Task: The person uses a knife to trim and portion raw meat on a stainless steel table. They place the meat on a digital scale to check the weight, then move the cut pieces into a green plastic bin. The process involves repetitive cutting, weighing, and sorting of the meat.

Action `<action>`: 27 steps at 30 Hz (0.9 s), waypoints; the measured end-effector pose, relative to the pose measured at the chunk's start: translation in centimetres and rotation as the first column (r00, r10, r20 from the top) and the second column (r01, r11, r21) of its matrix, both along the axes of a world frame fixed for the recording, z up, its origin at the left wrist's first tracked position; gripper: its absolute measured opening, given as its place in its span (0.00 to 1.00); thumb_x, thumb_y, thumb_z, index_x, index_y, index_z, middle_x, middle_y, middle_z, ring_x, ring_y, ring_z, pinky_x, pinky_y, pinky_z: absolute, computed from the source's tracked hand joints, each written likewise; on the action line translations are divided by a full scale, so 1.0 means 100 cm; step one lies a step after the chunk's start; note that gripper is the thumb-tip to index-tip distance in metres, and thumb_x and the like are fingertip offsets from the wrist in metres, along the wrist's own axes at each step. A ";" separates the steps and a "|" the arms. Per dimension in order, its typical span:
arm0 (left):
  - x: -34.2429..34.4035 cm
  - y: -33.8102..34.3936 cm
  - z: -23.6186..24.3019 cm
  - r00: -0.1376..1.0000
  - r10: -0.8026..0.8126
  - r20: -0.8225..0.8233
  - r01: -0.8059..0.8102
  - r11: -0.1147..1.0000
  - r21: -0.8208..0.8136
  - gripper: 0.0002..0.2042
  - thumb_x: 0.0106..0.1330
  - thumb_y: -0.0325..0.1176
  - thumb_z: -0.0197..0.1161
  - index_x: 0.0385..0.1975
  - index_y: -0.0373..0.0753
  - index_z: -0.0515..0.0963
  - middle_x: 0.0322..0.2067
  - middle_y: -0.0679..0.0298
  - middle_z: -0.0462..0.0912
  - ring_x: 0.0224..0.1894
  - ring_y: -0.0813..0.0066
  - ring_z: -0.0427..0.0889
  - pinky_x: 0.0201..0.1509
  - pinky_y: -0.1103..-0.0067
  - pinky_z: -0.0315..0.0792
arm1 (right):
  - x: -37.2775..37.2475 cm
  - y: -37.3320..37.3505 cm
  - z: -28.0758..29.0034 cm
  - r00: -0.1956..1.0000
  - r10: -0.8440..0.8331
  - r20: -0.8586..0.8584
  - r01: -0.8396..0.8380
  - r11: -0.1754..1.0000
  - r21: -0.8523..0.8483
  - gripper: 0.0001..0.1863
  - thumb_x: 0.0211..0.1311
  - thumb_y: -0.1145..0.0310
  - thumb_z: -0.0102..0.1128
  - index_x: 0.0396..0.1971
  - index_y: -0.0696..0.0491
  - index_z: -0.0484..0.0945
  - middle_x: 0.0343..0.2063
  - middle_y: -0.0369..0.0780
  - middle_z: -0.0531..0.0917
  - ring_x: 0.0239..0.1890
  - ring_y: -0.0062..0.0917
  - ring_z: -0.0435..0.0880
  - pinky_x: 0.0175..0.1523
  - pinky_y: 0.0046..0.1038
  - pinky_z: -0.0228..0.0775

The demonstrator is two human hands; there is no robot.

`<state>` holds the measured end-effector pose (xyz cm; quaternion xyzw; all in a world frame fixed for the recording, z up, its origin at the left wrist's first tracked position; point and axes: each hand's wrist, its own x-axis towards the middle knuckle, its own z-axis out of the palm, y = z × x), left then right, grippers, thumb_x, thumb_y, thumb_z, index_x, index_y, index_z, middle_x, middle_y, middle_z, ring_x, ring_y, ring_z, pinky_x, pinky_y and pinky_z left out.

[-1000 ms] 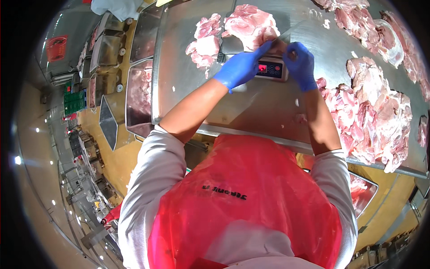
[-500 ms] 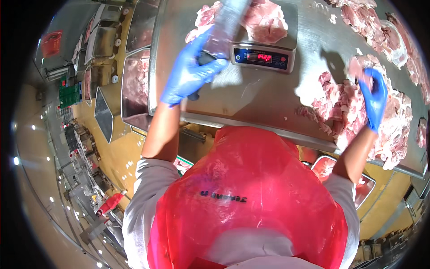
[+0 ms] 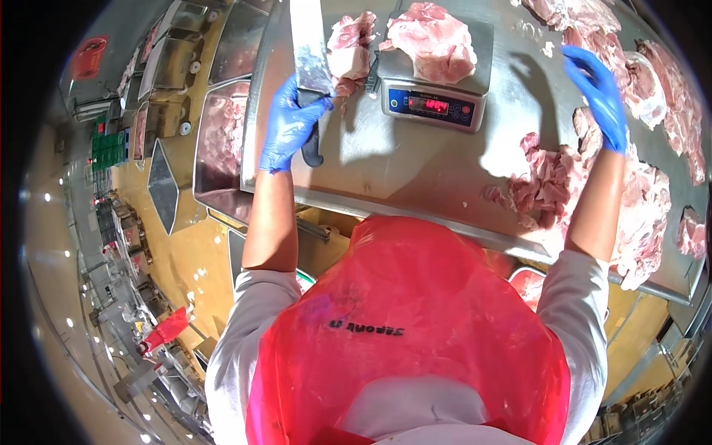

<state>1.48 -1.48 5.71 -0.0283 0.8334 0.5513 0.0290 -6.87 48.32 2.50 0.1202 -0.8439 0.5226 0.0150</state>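
Observation:
My left hand (image 3: 291,122), in a blue glove, grips the black handle of a broad-bladed knife (image 3: 310,44), its blade pointing away from me. My right hand (image 3: 597,93), also gloved, hangs open with bent fingers beside the raw meat at the right, holding nothing that I can see. A large pale-pink cut of meat (image 3: 430,41) rests on a steel scale (image 3: 434,111) with a lit red display. Smaller meat pieces (image 3: 348,48) lie left of the scale. A pile of trimmed meat (image 3: 549,182) is near my right forearm.
The steel table (image 3: 415,178) has more large cuts (image 3: 671,104) along its right side. Steel bins (image 3: 219,148) with meat stand along its left edge. Behind them are metal carts (image 3: 167,89) and a green crate (image 3: 107,152). A red apron covers my front.
The knife blade has swung leftward and upright in my left hand. My right hand has left the scale, dipped to the right-hand pile with a small piece, then risen, now without it.

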 end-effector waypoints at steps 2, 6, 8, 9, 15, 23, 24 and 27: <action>0.009 0.002 -0.002 0.998 -0.007 0.055 0.009 0.999 -0.041 0.17 0.56 0.15 0.59 0.47 0.34 0.77 0.42 0.61 0.83 0.42 0.74 0.82 0.48 0.78 0.76 | -0.037 -0.032 -0.009 0.985 0.174 0.008 -0.174 0.984 0.046 0.20 0.66 0.63 0.61 0.55 0.54 0.77 0.51 0.35 0.80 0.53 0.20 0.76 0.61 0.27 0.66; 0.033 -0.013 -0.029 0.999 -0.015 0.050 0.016 1.000 -0.013 0.17 0.55 0.14 0.57 0.45 0.35 0.76 0.40 0.64 0.82 0.43 0.76 0.81 0.51 0.77 0.75 | -0.105 -0.079 -0.038 0.961 0.274 0.039 -0.276 0.941 0.194 0.21 0.66 0.59 0.61 0.56 0.52 0.77 0.51 0.35 0.80 0.53 0.23 0.77 0.60 0.28 0.67; 0.050 -0.022 -0.041 0.996 0.026 0.083 -0.027 0.999 0.019 0.19 0.55 0.13 0.57 0.47 0.34 0.75 0.40 0.63 0.82 0.44 0.75 0.81 0.52 0.77 0.75 | -0.121 -0.092 -0.047 0.955 0.294 0.047 -0.297 0.947 0.119 0.18 0.64 0.63 0.61 0.52 0.53 0.78 0.47 0.36 0.81 0.50 0.23 0.78 0.57 0.28 0.69; 0.057 -0.027 -0.049 0.995 0.061 0.083 -0.064 0.997 0.035 0.19 0.55 0.14 0.59 0.48 0.34 0.76 0.39 0.65 0.81 0.42 0.78 0.80 0.50 0.78 0.75 | -0.123 -0.102 -0.043 0.957 0.284 0.062 -0.288 0.956 0.057 0.15 0.61 0.68 0.63 0.48 0.53 0.80 0.44 0.36 0.83 0.47 0.22 0.79 0.55 0.26 0.71; 0.071 -0.033 -0.067 0.981 0.133 0.141 -0.151 0.980 0.126 0.19 0.55 0.16 0.60 0.49 0.33 0.75 0.38 0.66 0.82 0.42 0.77 0.82 0.49 0.77 0.76 | -0.132 -0.109 -0.046 0.956 0.289 0.048 -0.287 0.957 -0.044 0.13 0.61 0.72 0.64 0.46 0.55 0.80 0.39 0.36 0.84 0.43 0.19 0.80 0.51 0.25 0.73; 0.032 -0.032 -0.068 0.992 0.058 0.112 -0.069 0.994 0.088 0.23 0.57 0.13 0.59 0.54 0.33 0.73 0.45 0.60 0.82 0.49 0.70 0.82 0.54 0.74 0.77 | -0.139 -0.086 -0.044 0.959 0.283 0.017 -0.283 0.951 0.128 0.21 0.67 0.56 0.59 0.56 0.50 0.77 0.52 0.36 0.80 0.54 0.24 0.76 0.61 0.31 0.66; 0.026 -0.030 -0.067 0.994 0.038 0.098 -0.046 0.996 0.081 0.23 0.57 0.13 0.59 0.54 0.33 0.73 0.45 0.60 0.82 0.49 0.70 0.82 0.54 0.74 0.77 | -0.139 -0.081 -0.048 0.954 0.297 0.026 -0.297 0.940 0.165 0.21 0.68 0.56 0.58 0.56 0.49 0.77 0.52 0.36 0.80 0.54 0.24 0.77 0.61 0.31 0.66; 0.016 -0.030 -0.071 0.993 0.046 0.111 -0.049 0.999 0.021 0.21 0.57 0.15 0.60 0.52 0.33 0.74 0.42 0.63 0.83 0.46 0.74 0.81 0.51 0.76 0.76 | -0.119 -0.084 -0.039 0.940 0.337 0.056 -0.341 0.910 0.237 0.21 0.68 0.56 0.58 0.57 0.48 0.77 0.53 0.36 0.79 0.54 0.25 0.77 0.61 0.31 0.66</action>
